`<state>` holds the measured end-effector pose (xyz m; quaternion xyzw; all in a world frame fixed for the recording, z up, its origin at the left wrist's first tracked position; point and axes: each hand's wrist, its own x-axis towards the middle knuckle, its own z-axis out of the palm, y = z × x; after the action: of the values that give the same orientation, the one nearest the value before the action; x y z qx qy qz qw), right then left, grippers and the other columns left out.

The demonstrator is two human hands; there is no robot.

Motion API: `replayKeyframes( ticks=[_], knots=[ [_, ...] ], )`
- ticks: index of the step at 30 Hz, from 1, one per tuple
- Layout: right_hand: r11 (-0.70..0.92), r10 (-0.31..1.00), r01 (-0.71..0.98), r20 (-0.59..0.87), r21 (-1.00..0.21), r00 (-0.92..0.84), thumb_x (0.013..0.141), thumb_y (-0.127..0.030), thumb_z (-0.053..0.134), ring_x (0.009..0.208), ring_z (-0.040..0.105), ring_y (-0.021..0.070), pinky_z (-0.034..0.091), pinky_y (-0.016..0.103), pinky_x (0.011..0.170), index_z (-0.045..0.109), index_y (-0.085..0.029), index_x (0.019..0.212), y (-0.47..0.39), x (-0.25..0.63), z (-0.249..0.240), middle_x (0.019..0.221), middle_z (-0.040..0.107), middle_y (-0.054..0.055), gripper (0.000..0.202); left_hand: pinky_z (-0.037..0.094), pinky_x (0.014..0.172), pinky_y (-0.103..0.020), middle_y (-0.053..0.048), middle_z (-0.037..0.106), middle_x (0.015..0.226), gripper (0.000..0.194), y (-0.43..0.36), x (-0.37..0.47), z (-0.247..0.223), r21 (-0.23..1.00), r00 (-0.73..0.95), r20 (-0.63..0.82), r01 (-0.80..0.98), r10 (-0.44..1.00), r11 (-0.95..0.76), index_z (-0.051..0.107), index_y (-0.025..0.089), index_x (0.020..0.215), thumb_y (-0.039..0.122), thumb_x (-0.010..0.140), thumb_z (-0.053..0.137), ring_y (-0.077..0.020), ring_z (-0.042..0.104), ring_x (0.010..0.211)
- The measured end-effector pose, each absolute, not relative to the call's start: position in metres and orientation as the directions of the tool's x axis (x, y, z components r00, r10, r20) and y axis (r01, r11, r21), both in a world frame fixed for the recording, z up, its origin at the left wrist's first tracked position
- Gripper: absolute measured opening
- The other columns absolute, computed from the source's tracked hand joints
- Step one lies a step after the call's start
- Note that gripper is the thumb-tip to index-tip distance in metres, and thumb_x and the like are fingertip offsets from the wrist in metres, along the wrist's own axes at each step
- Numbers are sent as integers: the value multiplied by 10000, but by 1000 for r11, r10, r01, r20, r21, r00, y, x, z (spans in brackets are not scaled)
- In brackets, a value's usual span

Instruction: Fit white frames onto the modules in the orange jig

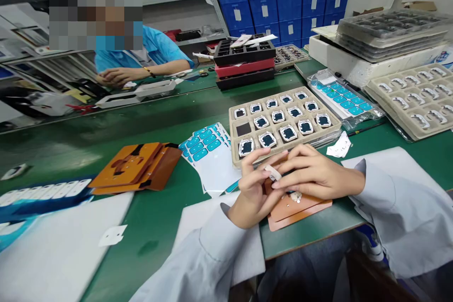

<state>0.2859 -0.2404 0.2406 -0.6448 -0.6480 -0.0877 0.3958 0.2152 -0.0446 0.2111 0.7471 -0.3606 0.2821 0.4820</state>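
Observation:
Between my two hands is a small whitish part (272, 172), tilted on edge. My left hand (255, 188) pinches it from the left, with the index finger raised. From the right, the fingertips of my right hand (314, 172) close on the same part. Below both hands lies an orange-brown leather-like piece (295, 214), with small white bits (296, 197) on it. Just beyond my hands, a beige tray (234, 139) holds several silver frames with dark centres; one of its compartments shows no frame.
Blue sticker sheets (215, 170) and an orange case (130, 165) lie left. Another parts tray (375, 87) and a plastic bag (375, 112) are right. Black and red trays (244, 70) stand behind. Across the table sits a person in blue (159, 47).

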Motion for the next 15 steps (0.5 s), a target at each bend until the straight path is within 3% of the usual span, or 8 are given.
replayKeyframes(
  ticks=[3, 8, 15],
  knots=[
    [201, 726, 856, 659, -477, 197, 999, -301, 521, 942, 551, 179, 459, 362, 886, 703, -194, 1047, -238, 286, 237, 982, 734, 66, 217, 524, 1016, -544, -159, 355, 1423, 549, -42, 214, 213, 550, 655, 671, -754, -346, -360, 367, 310, 1316, 201, 873, 674, -294, 513, 1317],
    [101, 668, 783, 625, -613, 404, 912, -301, 662, 812, 582, 162, 488, 305, 752, 699, -176, 935, -245, 299, 234, 844, 707, 50, 132, 452, 1084, -537, -192, 429, 1439, 832, -35, 214, 219, 557, 677, 624, -735, -390, -386, 320, 287, 1440, 388, 762, 792, -324, 471, 1343],
    [-71, 694, 801, 548, -595, 468, 917, -276, 635, 696, 565, 125, 448, 238, 636, 678, -156, 838, -256, 311, 233, 738, 655, 23, 150, 480, 1021, -493, -167, 550, 1322, 543, -22, 217, 228, 378, 611, 544, -790, -575, -483, 522, 242, 1327, 527, 873, 606, -315, 551, 1221]
  ],
)
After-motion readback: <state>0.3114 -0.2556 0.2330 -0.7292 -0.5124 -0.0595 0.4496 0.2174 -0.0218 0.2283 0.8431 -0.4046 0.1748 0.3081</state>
